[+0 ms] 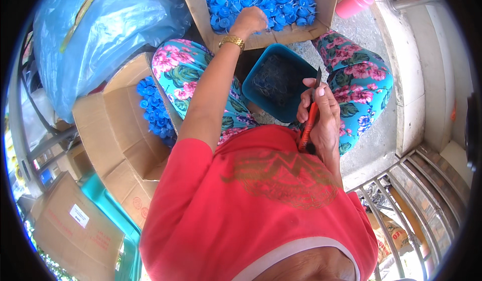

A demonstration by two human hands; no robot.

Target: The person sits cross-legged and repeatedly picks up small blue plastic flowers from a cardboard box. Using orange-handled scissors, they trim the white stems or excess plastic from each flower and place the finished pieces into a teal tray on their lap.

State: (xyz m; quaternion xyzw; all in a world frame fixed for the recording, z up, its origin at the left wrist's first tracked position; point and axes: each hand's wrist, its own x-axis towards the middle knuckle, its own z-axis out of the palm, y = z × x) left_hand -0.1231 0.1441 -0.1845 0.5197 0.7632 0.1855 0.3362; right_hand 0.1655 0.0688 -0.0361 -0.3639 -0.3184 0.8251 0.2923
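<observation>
left arm outstretched, hand among blue caps.

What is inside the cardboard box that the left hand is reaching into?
The cardboard box holds a heap of small blue plastic caps. The left hand rests on the pile, hiding the caps beneath it. The box's bottom is covered by the caps.

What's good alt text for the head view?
Seated person's left hand reaches into a cardboard box of blue plastic caps; the right hand holds an orange utility knife over a teal tub.
</observation>
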